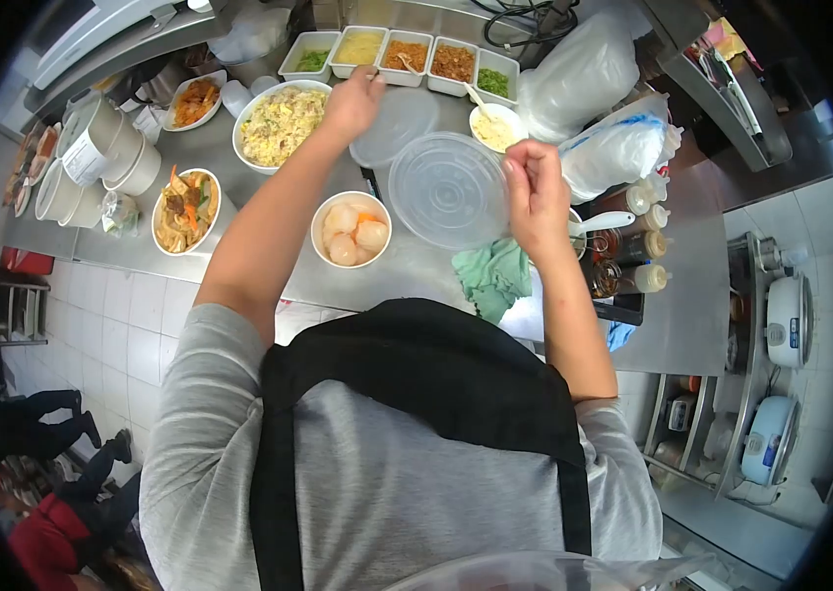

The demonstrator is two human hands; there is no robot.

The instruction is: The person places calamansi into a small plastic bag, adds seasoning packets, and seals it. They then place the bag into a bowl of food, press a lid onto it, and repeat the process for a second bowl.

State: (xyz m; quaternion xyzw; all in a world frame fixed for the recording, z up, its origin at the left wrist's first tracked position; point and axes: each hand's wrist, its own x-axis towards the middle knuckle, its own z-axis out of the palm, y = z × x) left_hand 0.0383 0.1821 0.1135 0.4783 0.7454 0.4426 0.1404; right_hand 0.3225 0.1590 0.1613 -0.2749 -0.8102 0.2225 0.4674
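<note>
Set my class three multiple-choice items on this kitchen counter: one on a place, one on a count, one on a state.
1. Where is the left hand?
A. At the row of small trays
B. On the green cloth
C. On the rice cooker

2. How many small trays stand in that row?
A. Three
B. Five
C. Eight

3. The clear round tub by the right hand is:
A. Full of rice
B. Empty
C. Full of soup

Answers:
1 A, the hand reaches the trays at the back of the counter.
2 B, five trays stand side by side.
3 B, the steel surface shows through the tub and there is no food in it.
</note>
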